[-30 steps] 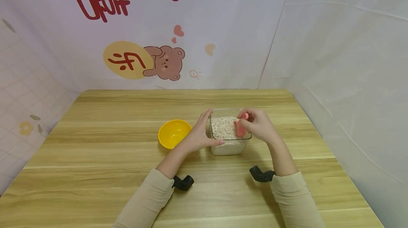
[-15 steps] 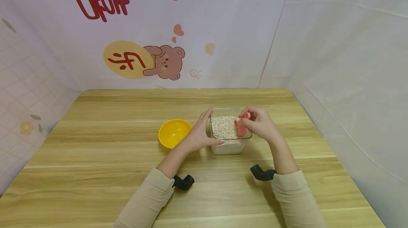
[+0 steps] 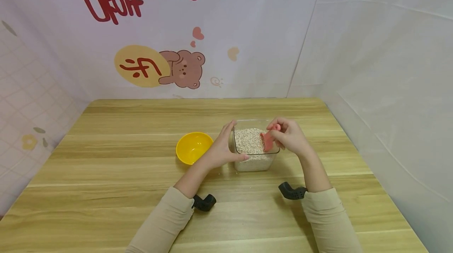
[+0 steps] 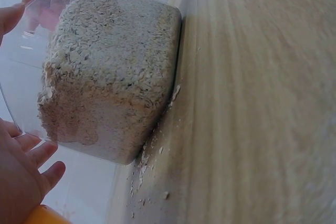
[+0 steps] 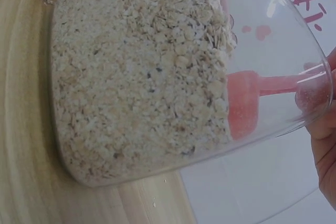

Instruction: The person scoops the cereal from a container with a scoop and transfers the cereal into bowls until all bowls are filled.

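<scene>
A clear square container [image 3: 260, 154] filled with oat flakes [image 3: 247, 140] stands on the wooden table. My left hand [image 3: 220, 151] steadies it from the left, thumb over the front rim and fingers spread along the side. A pink scoop [image 3: 268, 142] is pinched by its handle in my right hand [image 3: 291, 138]. Through the wall in the right wrist view, the head of the scoop [image 5: 244, 106] meets the surface of the oats at the container's right side. Part of its handle is hidden behind the fingers.
Just left of the container sits a yellow bowl [image 3: 192, 147], partly covered by my left wrist. A few stray flakes [image 4: 166, 195] lie on the table beside the container. A white printed curtain [image 3: 262, 48] hangs behind the table.
My right hand has shifted slightly to the right with the scoop's handle, so the scoop leans more and shows more of itself. The left hand and container stay put.
</scene>
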Motion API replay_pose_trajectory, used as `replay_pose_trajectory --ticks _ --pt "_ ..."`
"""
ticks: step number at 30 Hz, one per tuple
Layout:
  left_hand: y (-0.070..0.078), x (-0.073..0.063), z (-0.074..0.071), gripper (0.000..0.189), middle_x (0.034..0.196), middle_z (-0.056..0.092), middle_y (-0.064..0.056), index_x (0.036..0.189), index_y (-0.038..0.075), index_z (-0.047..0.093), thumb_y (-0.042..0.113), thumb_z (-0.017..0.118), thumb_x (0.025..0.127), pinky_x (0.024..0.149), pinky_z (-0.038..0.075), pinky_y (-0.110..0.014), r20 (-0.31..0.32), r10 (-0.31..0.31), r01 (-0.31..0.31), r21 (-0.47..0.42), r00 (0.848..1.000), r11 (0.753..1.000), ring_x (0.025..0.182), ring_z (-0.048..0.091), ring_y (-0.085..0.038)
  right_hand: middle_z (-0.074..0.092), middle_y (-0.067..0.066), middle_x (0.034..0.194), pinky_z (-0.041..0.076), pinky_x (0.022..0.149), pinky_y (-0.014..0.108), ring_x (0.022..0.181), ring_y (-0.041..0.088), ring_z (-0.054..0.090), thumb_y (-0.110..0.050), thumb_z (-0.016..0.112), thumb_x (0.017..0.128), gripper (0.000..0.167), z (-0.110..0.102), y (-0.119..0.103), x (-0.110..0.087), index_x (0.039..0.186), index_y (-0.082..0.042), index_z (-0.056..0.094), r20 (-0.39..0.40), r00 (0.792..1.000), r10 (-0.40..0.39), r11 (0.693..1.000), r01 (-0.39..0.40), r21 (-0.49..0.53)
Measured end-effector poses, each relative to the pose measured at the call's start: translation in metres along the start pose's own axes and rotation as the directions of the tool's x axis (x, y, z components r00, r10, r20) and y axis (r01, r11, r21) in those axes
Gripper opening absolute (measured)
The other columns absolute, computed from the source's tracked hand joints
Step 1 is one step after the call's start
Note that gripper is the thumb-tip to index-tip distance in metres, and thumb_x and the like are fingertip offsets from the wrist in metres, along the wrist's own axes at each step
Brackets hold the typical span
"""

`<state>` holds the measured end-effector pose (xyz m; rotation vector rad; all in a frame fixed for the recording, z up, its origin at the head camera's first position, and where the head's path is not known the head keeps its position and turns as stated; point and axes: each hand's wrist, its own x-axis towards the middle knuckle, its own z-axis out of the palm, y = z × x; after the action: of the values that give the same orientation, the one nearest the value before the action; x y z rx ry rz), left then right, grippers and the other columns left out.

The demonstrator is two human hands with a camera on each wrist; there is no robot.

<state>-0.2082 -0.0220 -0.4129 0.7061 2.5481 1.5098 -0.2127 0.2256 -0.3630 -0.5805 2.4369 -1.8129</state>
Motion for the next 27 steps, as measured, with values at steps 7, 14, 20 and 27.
replay_pose_trajectory --ticks 7,14,20,27 --pt "0.0 -0.001 -0.001 0.117 0.158 0.013 0.0 0.154 0.022 0.012 0.045 0.086 0.066 0.108 0.025 -0.051 0.002 -0.007 0.007 0.001 1.0 1.0 0.14 0.023 -0.024 0.043 0.005 0.063 0.033 0.034 0.025 0.041 0.012 0.039 0.011 0.048 0.086 0.013 -0.001 0.003 0.0 0.095 0.017 0.055 -0.013 1.0 -0.002 1.0 0.002 0.008" --pt "0.002 -0.001 -0.001 0.117 0.157 0.014 0.0 0.154 0.023 0.013 0.042 0.087 0.066 0.109 0.024 -0.049 0.001 -0.01 0.01 -0.002 1.0 1.0 0.14 0.023 -0.022 0.048 0.007 0.062 0.035 0.033 0.024 0.041 0.014 0.042 0.011 0.049 0.086 0.01 -0.002 0.008 0.001 0.091 0.008 0.058 -0.027 0.999 -0.031 0.996 0.033 0.08" --pt "0.005 -0.002 -0.002 0.117 0.157 0.015 0.001 0.154 0.022 0.013 0.039 0.087 0.066 0.109 0.024 -0.046 0.001 -0.02 0.02 0.003 1.0 1.0 0.139 0.023 -0.019 0.054 0.012 0.062 0.036 0.032 0.025 0.04 0.013 0.043 0.01 0.046 0.087 0.012 -0.004 0.012 0.001 0.091 0.008 0.057 -0.05 0.998 -0.031 0.991 0.037 0.128" --pt "0.004 -0.002 -0.002 0.116 0.157 0.016 0.0 0.154 0.021 0.013 0.037 0.088 0.067 0.11 0.023 -0.047 0.0 -0.006 0.006 -0.013 1.0 1.0 0.14 0.023 -0.02 0.054 0.01 0.061 0.037 0.032 0.027 0.04 0.012 0.044 0.009 0.045 0.088 0.014 -0.004 0.015 0.001 0.091 0.004 0.058 -0.069 0.998 -0.007 0.987 0.018 0.159"
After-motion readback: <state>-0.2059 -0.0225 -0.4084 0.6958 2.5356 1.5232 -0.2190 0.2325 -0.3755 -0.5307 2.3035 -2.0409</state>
